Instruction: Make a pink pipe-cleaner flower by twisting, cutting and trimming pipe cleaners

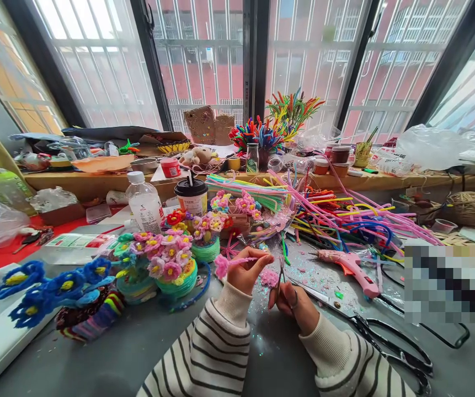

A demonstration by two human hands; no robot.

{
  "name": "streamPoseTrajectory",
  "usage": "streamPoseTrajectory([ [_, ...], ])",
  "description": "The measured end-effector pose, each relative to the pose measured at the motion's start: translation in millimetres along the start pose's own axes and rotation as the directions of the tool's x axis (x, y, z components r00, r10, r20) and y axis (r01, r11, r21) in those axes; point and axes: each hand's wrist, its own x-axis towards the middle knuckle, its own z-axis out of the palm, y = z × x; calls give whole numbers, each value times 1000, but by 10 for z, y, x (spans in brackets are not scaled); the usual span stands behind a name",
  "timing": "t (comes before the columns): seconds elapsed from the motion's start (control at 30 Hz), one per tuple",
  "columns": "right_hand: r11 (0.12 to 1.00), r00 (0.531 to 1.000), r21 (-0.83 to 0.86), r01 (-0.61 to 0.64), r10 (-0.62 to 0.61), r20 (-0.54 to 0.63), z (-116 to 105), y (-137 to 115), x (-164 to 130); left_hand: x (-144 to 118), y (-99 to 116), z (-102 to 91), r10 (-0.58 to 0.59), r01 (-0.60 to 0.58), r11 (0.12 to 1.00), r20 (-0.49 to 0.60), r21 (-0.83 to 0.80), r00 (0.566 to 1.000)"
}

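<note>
My left hand (245, 270) is closed in a pinch on a pink pipe cleaner (242, 261), whose fuzzy pink curled end (221, 267) sticks out to the left. Close by on the right, my right hand (291, 303) grips small scissors (281, 271) with the blades pointing up, near the left fingertips. Part of the scissors is hidden by the fingers. Under and between the hands lies a fluffy pink piece (269, 277) on the grey table (204, 353), among scattered glitter and clippings.
On the right lie large black-handled scissors (398, 342) and a pink glue gun (351, 267). Pipe-cleaner flowers in pots, pink (170, 251) and blue (61, 289), stand left. Behind are a bottle (143, 201), a lidded cup (191, 197) and heaped pipe cleaners (328, 212).
</note>
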Motion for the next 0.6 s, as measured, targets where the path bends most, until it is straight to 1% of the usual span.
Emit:
streamPoseTrajectory([
  [0.07, 998, 1000, 62, -15, 16, -6, 3, -17, 6, -19, -6, 0, 85, -88, 992, 42, 86, 995],
  [0.13, 992, 998, 116, -50, 53, -26, 3, -21, 10, -40, -2, 2, 165, -181, 966, 98, 185, 981],
  [0.23, 980, 992, 183, -85, 100, -74, -2, 12, 13, -66, 13, 10, 234, -275, 917, 169, 289, 958],
  [0.33, 974, 989, 215, -74, 100, -112, -12, 67, 11, -77, 26, 17, 259, -314, 889, 198, 334, 945],
  [0.47, 970, 985, 232, -72, 106, -135, -11, 74, 12, -78, 39, 20, 274, -333, 870, 205, 365, 940],
  [0.6, 953, 987, 281, -115, 142, -79, 1, 20, 31, -84, 40, 25, 256, -314, 879, 201, 360, 946],
])
